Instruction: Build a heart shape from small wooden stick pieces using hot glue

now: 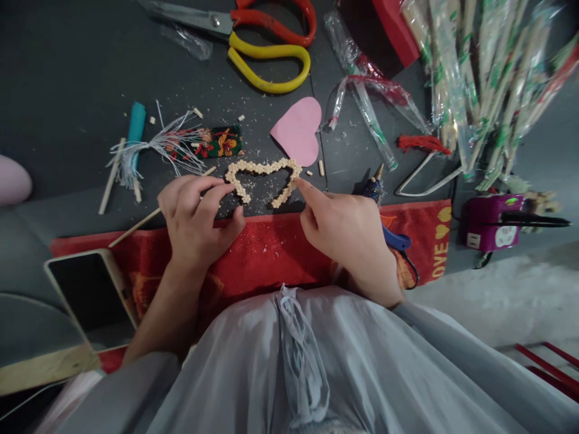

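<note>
An open outline of small pale pieces joined together (265, 167) lies on the dark table, its gap facing me. My left hand (192, 220) is at its left side, fingers apart, with a fingertip touching the outline. My right hand (350, 235) points a stretched index finger against the right side; its other fingers are curled and partly hidden. A thin wooden stick (136, 228) runs beneath my left hand. Just above the outline lies a pink paper heart (298, 129). What looks like a glue gun, with a blue trigger (397, 240), is partly hidden behind my right hand.
Orange-and-yellow scissors (271, 57) lie at the back. Wrapped chopsticks (484, 78) fill the far right, above a purple power socket block (491, 223). A red towel (271, 250) lines the front edge, with a phone (90, 298) at left. White string (167, 141) lies left of centre.
</note>
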A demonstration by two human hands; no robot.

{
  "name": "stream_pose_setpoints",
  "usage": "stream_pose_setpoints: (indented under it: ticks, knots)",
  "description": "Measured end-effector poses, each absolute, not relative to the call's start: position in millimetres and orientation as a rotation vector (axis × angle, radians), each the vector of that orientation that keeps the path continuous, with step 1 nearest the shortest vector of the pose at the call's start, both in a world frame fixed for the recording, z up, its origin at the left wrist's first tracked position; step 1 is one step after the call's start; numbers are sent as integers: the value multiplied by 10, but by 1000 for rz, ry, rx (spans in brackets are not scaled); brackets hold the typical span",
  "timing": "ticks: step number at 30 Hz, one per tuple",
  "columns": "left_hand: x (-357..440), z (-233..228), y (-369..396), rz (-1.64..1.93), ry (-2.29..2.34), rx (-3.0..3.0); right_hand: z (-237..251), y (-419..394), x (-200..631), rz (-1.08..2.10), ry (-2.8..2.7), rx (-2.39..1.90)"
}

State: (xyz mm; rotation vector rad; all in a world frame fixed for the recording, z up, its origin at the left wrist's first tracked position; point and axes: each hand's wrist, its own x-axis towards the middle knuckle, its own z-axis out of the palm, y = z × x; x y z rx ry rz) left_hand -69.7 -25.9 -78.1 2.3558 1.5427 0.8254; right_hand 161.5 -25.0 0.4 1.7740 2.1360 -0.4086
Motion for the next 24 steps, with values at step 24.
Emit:
stream_pose_setpoints:
  ticks: [24]
  knots:
    - [-701,-809,-204,885,1507,2404,21,-231,1606,-453,2121,1772]
